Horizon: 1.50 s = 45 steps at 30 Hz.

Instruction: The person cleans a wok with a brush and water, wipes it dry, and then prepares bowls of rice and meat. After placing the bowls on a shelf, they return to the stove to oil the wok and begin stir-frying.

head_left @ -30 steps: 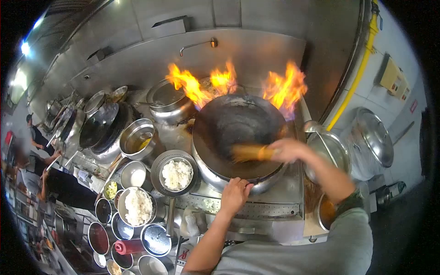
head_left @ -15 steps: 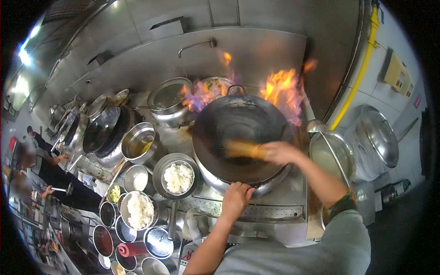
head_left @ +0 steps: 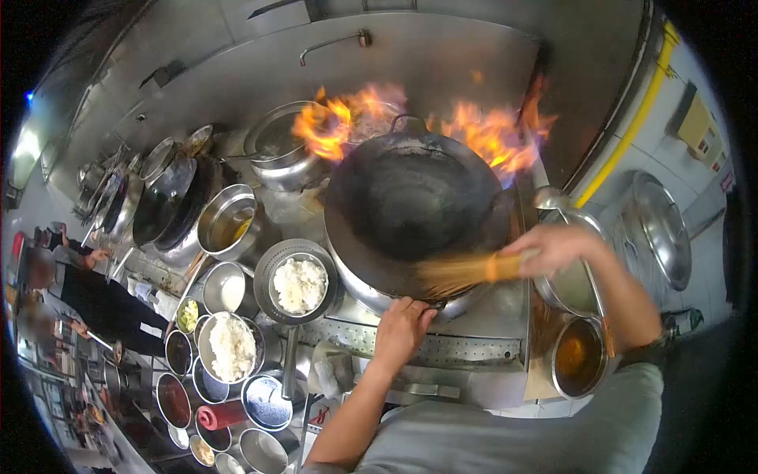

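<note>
A large dark wok (head_left: pixel 410 197) sits over the burner, with flames (head_left: pixel 497 138) rising behind its rim. The wok holds no food; its inside looks dark and bare. My left hand (head_left: pixel 401 332) is closed on the wok's near edge, at its near handle, which my fingers mostly cover. In my right hand (head_left: pixel 553 245) is a bamboo wok brush (head_left: pixel 466 271), gripped by its handle end. The brush's bristles, blurred by motion, lie over the near right part of the wok.
On the left stand a perforated strainer (head_left: pixel 297 286) with rice, a bowl of rice (head_left: pixel 230 347), several seasoning pots and a red bottle (head_left: pixel 223 414). Right of the wok are a pot with a ladle (head_left: pixel 550 197) and a pot of brown liquid (head_left: pixel 579 355). Two people (head_left: pixel 87 284) stand far left.
My right hand has swept the brush from the wok's middle toward its near right rim. My left hand stays on the wok's edge. Flames behind the wok have shifted shape.
</note>
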Each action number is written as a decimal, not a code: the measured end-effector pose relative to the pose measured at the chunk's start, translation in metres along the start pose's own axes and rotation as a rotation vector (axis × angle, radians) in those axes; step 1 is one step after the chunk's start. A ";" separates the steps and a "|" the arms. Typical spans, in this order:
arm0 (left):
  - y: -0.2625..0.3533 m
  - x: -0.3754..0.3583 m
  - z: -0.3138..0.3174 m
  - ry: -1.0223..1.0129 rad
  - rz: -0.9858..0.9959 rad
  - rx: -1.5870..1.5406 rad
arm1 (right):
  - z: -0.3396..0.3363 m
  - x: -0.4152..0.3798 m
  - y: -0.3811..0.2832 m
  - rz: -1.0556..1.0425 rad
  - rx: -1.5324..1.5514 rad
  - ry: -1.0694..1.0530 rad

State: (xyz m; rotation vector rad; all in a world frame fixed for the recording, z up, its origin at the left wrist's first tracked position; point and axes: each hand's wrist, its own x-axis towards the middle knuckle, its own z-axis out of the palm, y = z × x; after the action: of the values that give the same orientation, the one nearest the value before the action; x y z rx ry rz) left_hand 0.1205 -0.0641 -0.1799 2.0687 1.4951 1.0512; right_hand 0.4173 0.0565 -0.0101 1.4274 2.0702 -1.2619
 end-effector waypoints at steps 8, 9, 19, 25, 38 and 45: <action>0.006 0.001 0.000 -0.033 -0.025 0.037 | 0.028 0.124 -0.006 0.233 -0.348 0.760; 0.004 0.004 0.000 -0.030 -0.004 0.040 | 0.044 0.127 -0.022 0.123 -0.346 0.544; 0.004 0.003 -0.001 -0.008 -0.010 -0.008 | -0.016 0.027 0.010 0.237 -0.512 0.601; 0.009 0.001 -0.004 -0.010 -0.016 0.027 | 0.034 0.142 -0.029 0.084 -0.336 0.607; -0.005 -0.005 -0.001 0.013 0.050 0.010 | -0.023 0.098 0.008 0.218 -0.301 1.136; 0.004 -0.010 0.005 -0.032 0.024 0.070 | 0.083 0.189 -0.045 -0.395 0.019 0.678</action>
State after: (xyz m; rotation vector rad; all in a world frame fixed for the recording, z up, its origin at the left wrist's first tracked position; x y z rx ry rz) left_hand 0.1251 -0.0739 -0.1841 2.1454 1.5155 0.9832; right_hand 0.2769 0.0943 -0.1630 1.6732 2.9070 -1.0020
